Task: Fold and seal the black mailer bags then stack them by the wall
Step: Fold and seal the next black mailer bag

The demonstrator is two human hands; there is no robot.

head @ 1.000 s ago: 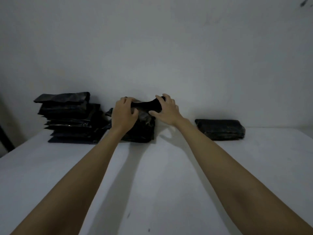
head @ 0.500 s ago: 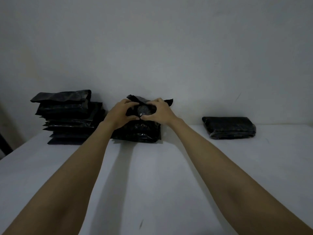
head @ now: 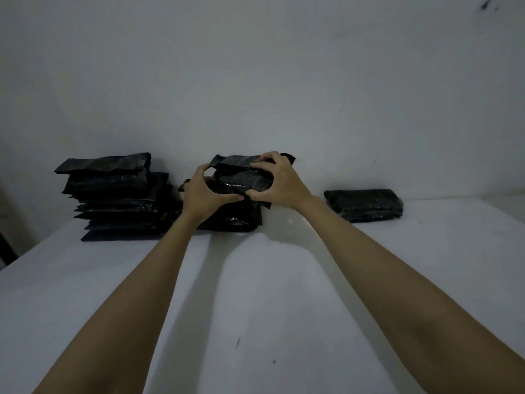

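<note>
Both hands hold the top mailer bag (head: pixel 241 179) on the middle pile (head: pixel 233 220), which sits on the white worktop (head: pixel 255 294) against the wall (head: pixel 255 81). The bag's long axis runs left to right, parallel to the wall, so it lies crosswise between the hands. The left hand (head: pixel 200 194) curls round its left end, thumb reaching along the near edge; the right hand (head: pixel 277 180) arches over the right end, fingers (head: pixel 262 162) curled on the folded flap at the top and thumb pinching below. Neither hand is nearer (they look evenly matched). Judging from this, the next move is setting it square. A taller stack (head: pixel 116 194) stands just left; a single bag (head: pixel 365 204) lies well apart to the right.
</note>
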